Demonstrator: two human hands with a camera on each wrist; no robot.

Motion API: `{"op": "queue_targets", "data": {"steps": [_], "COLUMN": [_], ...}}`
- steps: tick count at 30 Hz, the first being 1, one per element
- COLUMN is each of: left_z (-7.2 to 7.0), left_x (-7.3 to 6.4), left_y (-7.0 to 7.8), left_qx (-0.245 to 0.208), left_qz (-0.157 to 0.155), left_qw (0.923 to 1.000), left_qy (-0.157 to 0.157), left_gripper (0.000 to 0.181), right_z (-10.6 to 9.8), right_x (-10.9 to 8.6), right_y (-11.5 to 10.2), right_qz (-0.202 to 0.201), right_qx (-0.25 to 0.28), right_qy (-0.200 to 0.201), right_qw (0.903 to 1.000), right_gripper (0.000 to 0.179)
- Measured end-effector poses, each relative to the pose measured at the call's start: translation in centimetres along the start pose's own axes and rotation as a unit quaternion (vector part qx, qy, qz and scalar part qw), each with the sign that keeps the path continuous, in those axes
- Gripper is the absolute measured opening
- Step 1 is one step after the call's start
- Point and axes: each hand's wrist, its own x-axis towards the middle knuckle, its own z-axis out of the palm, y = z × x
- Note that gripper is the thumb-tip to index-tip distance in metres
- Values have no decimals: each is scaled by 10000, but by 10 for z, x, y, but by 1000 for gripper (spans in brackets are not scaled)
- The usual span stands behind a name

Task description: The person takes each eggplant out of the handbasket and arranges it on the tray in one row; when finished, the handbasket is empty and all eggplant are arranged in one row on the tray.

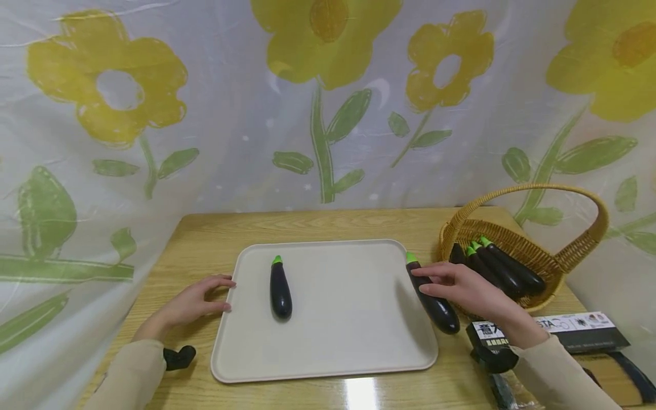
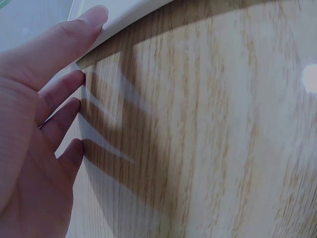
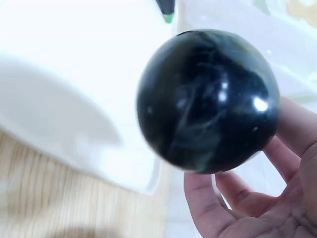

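My right hand (image 1: 463, 287) grips a dark eggplant (image 1: 439, 312) with a green stem end, held over the right edge of the white tray (image 1: 348, 347). In the right wrist view the rounded end of this eggplant (image 3: 208, 101) faces the camera, with fingers behind it. A second eggplant (image 1: 280, 290) lies on the left part of the tray, its green end pointing away. At the tray's left edge is my left hand (image 1: 192, 304), its fingers relaxed and thumb at the rim. The left wrist view shows the thumb (image 2: 74, 34) overlapping the tray's corner.
A wicker basket (image 1: 550, 265) with a tall handle stands at the back right, holding several eggplants (image 1: 504, 267). Black packages (image 1: 589, 336) lie at the right, under and beside the right forearm. A flowered curtain (image 1: 230, 114) hangs behind the wooden table (image 1: 318, 219).
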Motion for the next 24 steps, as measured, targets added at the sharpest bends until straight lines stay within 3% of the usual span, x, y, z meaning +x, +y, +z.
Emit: {"op": "queue_targets", "data": {"steps": [11,24], "left_z": [1,-1], "left_x": [0,-2], "left_y": [-1,1], "left_qx": [-96,-142], "left_qz": [15,55], "left_qw": [10000,9999], "left_qy": [-4,-3], "left_gripper": [51,53], "right_z": [47,116], "right_x": [60,111], "right_y": [-21,-54], "right_qz": [-146,29], "right_qx": [1152,1466], "right_qy": [-202,-407], "right_qw": [9930,9884], "right_gripper": [41,44]}}
